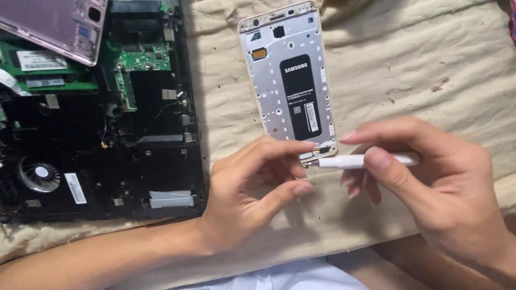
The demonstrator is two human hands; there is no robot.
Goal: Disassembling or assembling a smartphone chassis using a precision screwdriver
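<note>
Hands (pixel 333 177) work a phone frame (pixel 290 80) on wrinkled beige cloth (pixel 430 64).

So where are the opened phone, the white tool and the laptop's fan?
Opened phone (pixel 287 75), head view, on its black middle panel.
White tool (pixel 349 161), head view, on its shaft between the hands.
Laptop fan (pixel 38 176), head view, on the fan hub.

1. An opened laptop (pixel 102 113) lies at the left, its green circuit boards (pixel 142 56) and round fan (pixel 38 176) bare.
2. A pinkish phone cover (pixel 56 24) rests on its top corner.
3. A wrinkled beige cloth (pixel 408 59) lies underneath.
</note>
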